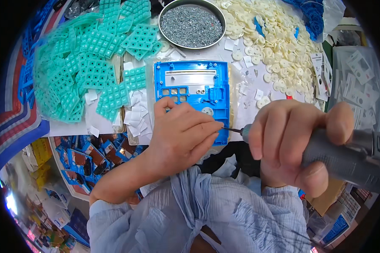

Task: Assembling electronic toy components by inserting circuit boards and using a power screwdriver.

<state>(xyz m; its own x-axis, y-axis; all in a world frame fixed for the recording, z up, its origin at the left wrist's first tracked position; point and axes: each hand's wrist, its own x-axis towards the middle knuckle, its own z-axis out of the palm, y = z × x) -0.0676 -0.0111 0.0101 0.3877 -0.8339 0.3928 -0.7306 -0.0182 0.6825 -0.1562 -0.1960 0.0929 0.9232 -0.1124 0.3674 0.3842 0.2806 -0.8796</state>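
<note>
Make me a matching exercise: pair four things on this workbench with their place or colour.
Things:
1. round metal bowl of screws
2. rubber keypad sheets
3. blue plastic shell
4. grey power screwdriver

Descriptions:
A. teal, heaped at the left
B. gripped in the right hand
C. under the left hand
D. at the top, behind the shell

Pairs: 1-D, 2-A, 3-C, 4-B
</note>
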